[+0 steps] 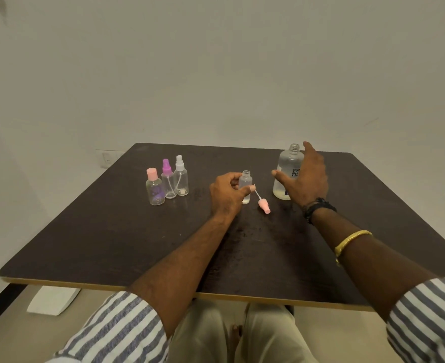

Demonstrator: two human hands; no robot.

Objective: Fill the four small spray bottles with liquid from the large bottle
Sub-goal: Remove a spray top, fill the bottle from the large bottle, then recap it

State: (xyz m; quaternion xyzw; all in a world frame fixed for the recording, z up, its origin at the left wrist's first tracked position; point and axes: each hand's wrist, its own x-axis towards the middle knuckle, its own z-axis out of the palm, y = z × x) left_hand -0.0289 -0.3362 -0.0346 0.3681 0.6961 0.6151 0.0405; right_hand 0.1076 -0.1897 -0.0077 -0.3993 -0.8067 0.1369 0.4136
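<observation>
Large bottle [287,163] stands upright and uncapped on the tabletop [111,231]. The right-hand grip [307,176] is spread wide at its near side; contact cannot be told. Just left of it, the left-hand grip [228,192] pinches an uncapped small spray bottle [246,182], with a pink pump [264,205] lying beside; three capped small bottles [168,184] stand well left.

Your left hand [228,196] grips the uncapped small bottle [246,180], which stands upright on the dark table [111,231]. The pink spray cap [264,206] lies just beside it, its dip tube pointing toward the bottle. Your right hand [305,176], fingers spread, is at the open-necked large bottle [285,166]; whether they touch cannot be judged. To the left, well apart, stand the pink-capped bottle [155,189], the purple-sprayer bottle [168,182] and the white-sprayer bottle [181,178], clustered upright.
</observation>
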